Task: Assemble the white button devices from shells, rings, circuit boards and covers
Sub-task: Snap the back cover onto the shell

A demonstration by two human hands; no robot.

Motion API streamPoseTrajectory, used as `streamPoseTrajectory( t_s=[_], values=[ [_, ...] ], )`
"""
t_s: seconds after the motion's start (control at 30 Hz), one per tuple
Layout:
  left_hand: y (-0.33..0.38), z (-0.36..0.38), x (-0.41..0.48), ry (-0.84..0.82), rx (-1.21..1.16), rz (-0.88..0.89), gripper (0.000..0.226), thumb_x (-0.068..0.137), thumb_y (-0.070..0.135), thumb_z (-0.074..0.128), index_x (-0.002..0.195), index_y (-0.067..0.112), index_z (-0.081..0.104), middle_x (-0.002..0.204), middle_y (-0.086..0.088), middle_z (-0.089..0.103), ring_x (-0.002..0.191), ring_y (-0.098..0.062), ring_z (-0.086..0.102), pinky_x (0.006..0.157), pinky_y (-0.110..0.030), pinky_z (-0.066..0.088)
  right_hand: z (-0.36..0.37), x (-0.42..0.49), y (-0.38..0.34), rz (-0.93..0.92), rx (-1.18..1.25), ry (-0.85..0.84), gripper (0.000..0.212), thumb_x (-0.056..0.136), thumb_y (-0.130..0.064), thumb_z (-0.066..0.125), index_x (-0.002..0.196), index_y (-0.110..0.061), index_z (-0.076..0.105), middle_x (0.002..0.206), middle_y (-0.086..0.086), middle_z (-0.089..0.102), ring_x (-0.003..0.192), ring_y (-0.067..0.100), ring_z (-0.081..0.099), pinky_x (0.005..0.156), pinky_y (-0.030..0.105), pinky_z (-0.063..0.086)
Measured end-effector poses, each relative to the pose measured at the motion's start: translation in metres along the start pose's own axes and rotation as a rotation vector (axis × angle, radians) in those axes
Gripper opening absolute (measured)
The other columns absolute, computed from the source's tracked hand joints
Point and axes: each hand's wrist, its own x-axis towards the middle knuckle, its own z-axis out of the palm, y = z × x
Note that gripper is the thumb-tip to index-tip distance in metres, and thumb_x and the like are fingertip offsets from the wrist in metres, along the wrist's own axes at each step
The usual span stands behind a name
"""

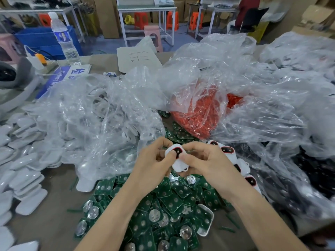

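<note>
Plastic bags (108, 105) of parts lie behind the green circuit boards (163, 205), so I judge most work remains. Right of the boards wait some ringed shells (230, 151). Above them my left hand (154, 158) and right hand (204, 160) pinch one white shell (176, 164) with curled fingers (169, 155), red ring (177, 148) fitted.

Two hands, the left hand (154, 160) and the right hand (206, 160), hold one shell (178, 157). At least four more ringed shells (228, 150) lie beside them. The boards (174, 198) and the covers (23, 178) are each too many to count. One bag (195, 98) holds countless red rings (192, 122), and at least three more bags surround it. There are one bottle (63, 35), one paper sheet (136, 58) and four orange stools (140, 18).
</note>
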Motion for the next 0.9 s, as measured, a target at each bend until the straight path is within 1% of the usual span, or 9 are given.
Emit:
streamPoseTrajectory(
  t_s=[0.1, 0.17, 0.23, 0.3, 0.4, 0.47, 0.53, 0.73, 0.9],
  values=[
    [0.003, -0.001, -0.002, 0.024, -0.142, -0.009, 0.006, 0.098, 0.016, 0.053, 0.095, 0.015, 0.059, 0.061, 0.000, 0.063, 0.044, -0.013, 0.052, 0.043, -0.019, 0.042, -0.002, -0.001, 0.000, -0.098, -0.096, 0.052, 0.022, 0.086, -0.007, 0.069, 0.103, -0.021, 0.072, 0.093, -0.005, 0.075, 0.086, 0.011, 0.070, 0.076, 0.020, 0.054],
    [0.004, -0.001, -0.004, -0.037, -0.212, -0.011, 0.014, 0.098, 0.024, 0.053, 0.103, 0.014, 0.062, 0.077, -0.004, 0.067, 0.056, -0.019, 0.062, 0.053, -0.025, 0.052, -0.005, -0.002, 0.001, -0.280, -0.381, 0.190, 0.023, 0.082, -0.008, 0.073, 0.096, -0.027, 0.073, 0.088, -0.012, 0.073, 0.084, 0.006, 0.068, 0.077, 0.017, 0.051],
    [0.004, 0.002, -0.007, -0.105, -0.317, -0.054, 0.031, 0.096, 0.034, 0.051, 0.111, 0.010, 0.063, 0.092, -0.010, 0.069, 0.072, -0.024, 0.069, 0.066, -0.030, 0.058, -0.007, 0.000, 0.000, -0.582, -0.795, 0.289, 0.023, 0.077, -0.001, 0.076, 0.093, -0.018, 0.074, 0.090, -0.007, 0.071, 0.085, 0.011, 0.065, 0.078, 0.021, 0.049],
    [0.005, 0.004, -0.006, -0.072, -0.376, -0.105, 0.026, 0.097, 0.028, 0.052, 0.111, 0.011, 0.066, 0.096, -0.008, 0.072, 0.082, -0.022, 0.072, 0.071, -0.027, 0.059, -0.009, 0.002, 0.002, -0.807, -1.051, 0.241, 0.024, 0.074, 0.006, 0.076, 0.093, -0.008, 0.074, 0.095, 0.002, 0.068, 0.089, 0.019, 0.062, 0.081, 0.023, 0.047],
    [0.002, 0.004, -0.003, 0.018, -0.322, -0.098, 0.017, 0.096, 0.009, 0.055, 0.105, 0.012, 0.069, 0.097, -0.003, 0.075, 0.087, -0.019, 0.073, 0.071, -0.025, 0.059, -0.013, 0.000, -0.005, -0.533, -0.760, 0.093, 0.035, 0.078, 0.001, 0.074, 0.106, -0.018, 0.069, 0.106, -0.006, 0.064, 0.094, 0.008, 0.063, 0.083, 0.017, 0.050],
    [0.000, 0.004, -0.002, 0.050, -0.199, -0.059, 0.015, 0.094, 0.012, 0.060, 0.103, 0.016, 0.071, 0.096, -0.002, 0.074, 0.088, -0.020, 0.071, 0.074, -0.033, 0.060, -0.015, 0.001, -0.011, -0.203, -0.428, 0.049, 0.026, 0.082, -0.007, 0.073, 0.103, -0.021, 0.068, 0.098, -0.008, 0.068, 0.084, 0.009, 0.069, 0.074, 0.017, 0.054],
    [-0.002, 0.005, -0.002, 0.058, -0.039, -0.029, 0.015, 0.093, 0.014, 0.063, 0.103, 0.022, 0.071, 0.095, 0.003, 0.074, 0.090, -0.018, 0.069, 0.080, -0.038, 0.058, -0.017, 0.005, -0.014, -0.058, -0.356, 0.055, 0.014, 0.085, -0.006, 0.069, 0.096, -0.014, 0.067, 0.091, 0.003, 0.071, 0.071, 0.018, 0.072, 0.066, 0.024, 0.058],
    [-0.004, 0.006, -0.003, 0.015, -0.141, -0.082, 0.017, 0.094, 0.008, 0.061, 0.101, 0.021, 0.071, 0.097, 0.001, 0.073, 0.096, -0.020, 0.070, 0.079, -0.036, 0.060, -0.016, 0.011, -0.019, 0.001, -0.434, 0.045, 0.007, 0.085, -0.002, 0.068, 0.087, -0.007, 0.064, 0.086, 0.009, 0.071, 0.067, 0.021, 0.072, 0.069, 0.033, 0.061],
    [-0.007, 0.009, -0.006, 0.026, -0.021, -0.019, 0.018, 0.097, 0.007, 0.056, 0.098, 0.021, 0.067, 0.090, 0.003, 0.072, 0.081, -0.012, 0.070, 0.072, -0.032, 0.059, -0.012, 0.014, -0.012, 0.026, -0.459, 0.062, 0.006, 0.085, -0.001, 0.069, 0.086, -0.003, 0.063, 0.081, 0.012, 0.072, 0.066, 0.024, 0.072, 0.067, 0.035, 0.061]
  ],
)
